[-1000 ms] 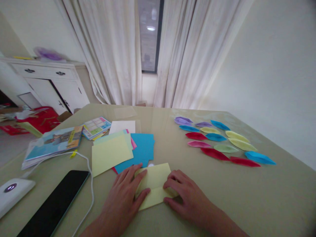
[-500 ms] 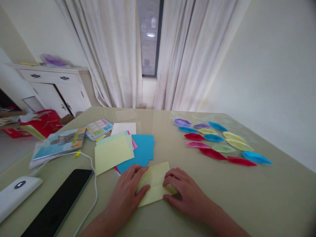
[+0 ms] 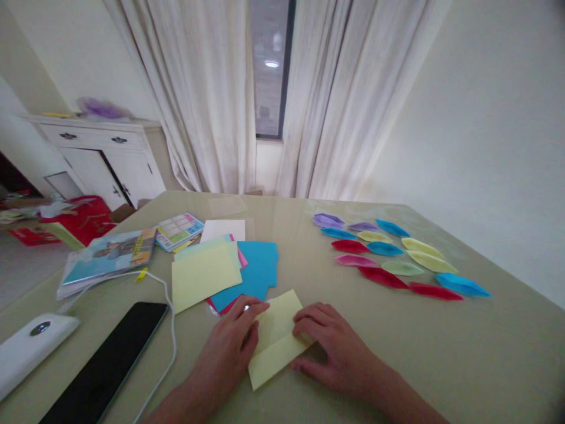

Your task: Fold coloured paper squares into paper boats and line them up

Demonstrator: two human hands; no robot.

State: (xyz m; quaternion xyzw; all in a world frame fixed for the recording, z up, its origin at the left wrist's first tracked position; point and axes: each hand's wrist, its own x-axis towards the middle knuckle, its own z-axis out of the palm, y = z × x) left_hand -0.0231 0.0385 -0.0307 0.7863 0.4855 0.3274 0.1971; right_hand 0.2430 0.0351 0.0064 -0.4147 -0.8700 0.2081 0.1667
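Observation:
A pale yellow sheet of paper (image 3: pixel 279 338) with a crease across it lies tilted on the table in front of me. My left hand (image 3: pixel 227 347) is closed at its left edge, the thumb bent in beside the index finger. At the right edge, my right hand (image 3: pixel 333 344) has curled fingers on the sheet, with the thumb below, near the table; part of the sheet's right side is hidden under these fingers. Just beyond the left hand are a blue paper sheet (image 3: pixel 260 265) and a stack of pale yellow paper (image 3: pixel 205 274).
Folded paper pieces in several colours, such as a red one (image 3: pixel 383 278) and a blue one (image 3: pixel 462 285), are laid out at the right. A black phone (image 3: pixel 108 359), a white power bank (image 3: pixel 33 347) with a cable (image 3: pixel 172 330), and booklets (image 3: pixel 108 256) are at the left.
The yellow sheet has turned, and its near corner has come toward me. My left thumb has drawn back from the sheet's face to its edge. My right hand has hardly moved.

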